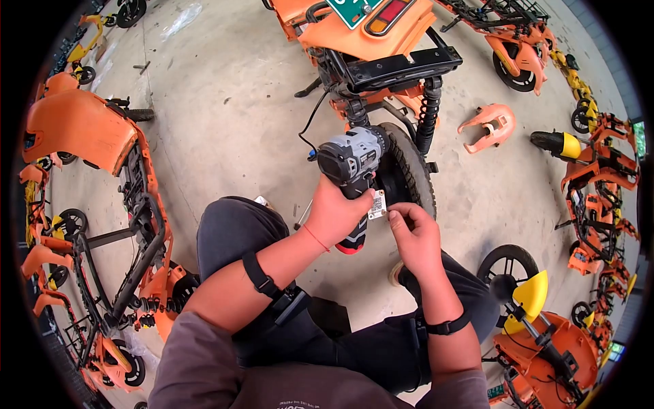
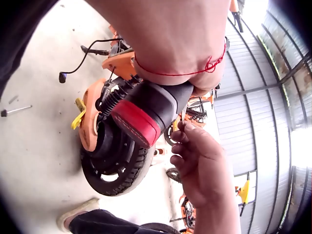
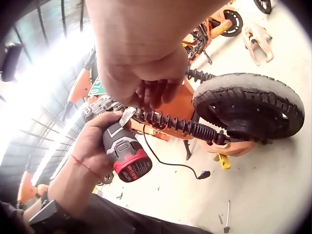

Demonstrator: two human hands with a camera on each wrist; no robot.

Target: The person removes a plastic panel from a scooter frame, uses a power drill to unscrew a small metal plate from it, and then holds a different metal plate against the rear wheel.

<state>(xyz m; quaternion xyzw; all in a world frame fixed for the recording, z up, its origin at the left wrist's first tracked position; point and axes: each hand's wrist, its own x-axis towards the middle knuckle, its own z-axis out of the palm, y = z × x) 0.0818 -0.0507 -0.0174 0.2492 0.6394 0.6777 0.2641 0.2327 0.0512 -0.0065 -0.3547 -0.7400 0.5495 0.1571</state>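
My left hand [image 1: 338,210] grips the handle of a grey and black cordless drill [image 1: 354,155], its red-edged battery [image 2: 136,124] pointing down. Between the left thumb and the drill sits a small white plate with a printed code [image 1: 377,204]. My right hand [image 1: 416,240] is at the plate's right edge, thumb and index finger pinched together; whether a small part lies between them cannot be told. In the right wrist view the plate [image 3: 127,117] stands above the battery, by the left thumb.
Ahead stands an orange scooter frame with a rear wheel [image 1: 409,170] and shock absorber [image 1: 428,112]. An orange frame [image 1: 88,129] stands at the left, more at the right. An orange cover [image 1: 492,127] and a screwdriver [image 3: 227,222] lie on the floor.
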